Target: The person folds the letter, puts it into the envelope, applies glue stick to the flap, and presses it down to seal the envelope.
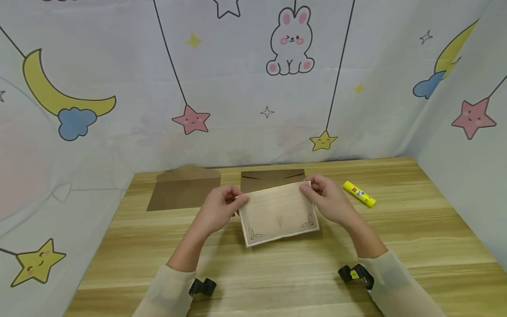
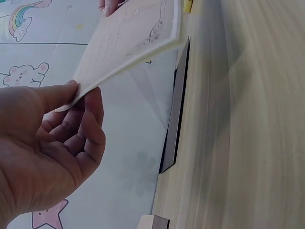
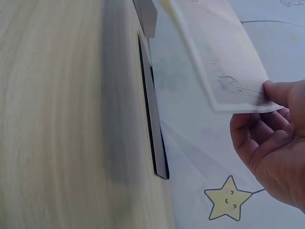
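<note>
Both hands hold up a cream sheet of paper (image 1: 277,211) with scroll ornaments at its lower corners, tilted above the table. My left hand (image 1: 219,207) pinches its upper left corner between thumb and fingers. At the upper right corner, my right hand (image 1: 328,198) grips it the same way, thumb on the near face. In the left wrist view the sheet (image 2: 128,38) shows faint ruled lines. The right wrist view has the sheet (image 3: 228,62) raised off the wooden surface. Behind it lies a brown envelope (image 1: 273,174), partly hidden by the paper.
A second brown envelope (image 1: 184,191), its flap raised, lies at the back left. The yellow glue stick (image 1: 359,194) rests right of my right hand. The wooden table (image 1: 285,277) meets a printed cloth backdrop (image 1: 245,88) at the back and sides.
</note>
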### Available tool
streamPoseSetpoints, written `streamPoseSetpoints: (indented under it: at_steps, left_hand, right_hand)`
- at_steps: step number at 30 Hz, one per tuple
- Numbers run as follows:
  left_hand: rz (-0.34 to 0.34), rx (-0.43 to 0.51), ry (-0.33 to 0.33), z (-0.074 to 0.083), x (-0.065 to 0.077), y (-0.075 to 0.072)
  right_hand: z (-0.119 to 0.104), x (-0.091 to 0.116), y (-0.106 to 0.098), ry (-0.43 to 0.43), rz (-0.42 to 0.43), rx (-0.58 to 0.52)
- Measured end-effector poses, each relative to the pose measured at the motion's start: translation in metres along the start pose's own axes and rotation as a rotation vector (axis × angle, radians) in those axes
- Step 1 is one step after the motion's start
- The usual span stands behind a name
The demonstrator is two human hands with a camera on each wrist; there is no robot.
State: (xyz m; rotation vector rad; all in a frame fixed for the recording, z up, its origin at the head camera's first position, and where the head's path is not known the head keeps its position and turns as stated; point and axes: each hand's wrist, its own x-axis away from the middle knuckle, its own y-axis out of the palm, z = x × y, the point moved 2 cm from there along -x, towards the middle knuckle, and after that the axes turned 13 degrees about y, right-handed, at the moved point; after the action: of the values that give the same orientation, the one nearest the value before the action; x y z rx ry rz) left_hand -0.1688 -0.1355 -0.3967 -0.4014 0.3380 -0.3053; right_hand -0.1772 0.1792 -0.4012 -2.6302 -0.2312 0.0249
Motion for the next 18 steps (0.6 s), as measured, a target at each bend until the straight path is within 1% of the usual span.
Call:
streamPoseSetpoints:
  at_steps: [3,6,8,10,12,15,18]
  left_hand:
    - [-0.058,0.043,-0.019,-0.001,0.001,0.001]
    - [-0.149,0.083,-0.029,0.0,0.003,0.002]
    - [-0.209,0.095,-0.028,0.0,0.004,0.005]
    - [-0.254,0.1,-0.021,0.001,0.005,0.009]
    - [-0.277,0.094,-0.012,0.001,0.005,0.014]
    - [-0.293,0.102,-0.001,0.001,0.005,0.022]
    - [-0.3,0.112,-0.009,0.001,0.006,0.03]
  right_hand:
    - [0.001,0.0,0.002,0.023,-0.001,-0.018]
    - [0.003,-0.001,0.003,0.033,-0.004,-0.023]
    - [0.003,-0.001,0.004,0.029,-0.023,-0.028]
    - [0.004,-0.001,0.007,0.023,-0.047,-0.028]
    - [0.003,-0.001,0.01,0.015,-0.078,-0.031]
    - [0.002,-0.001,0.017,0.002,-0.114,-0.02]
    - [-0.001,0.0,0.023,-0.01,-0.155,-0.004]
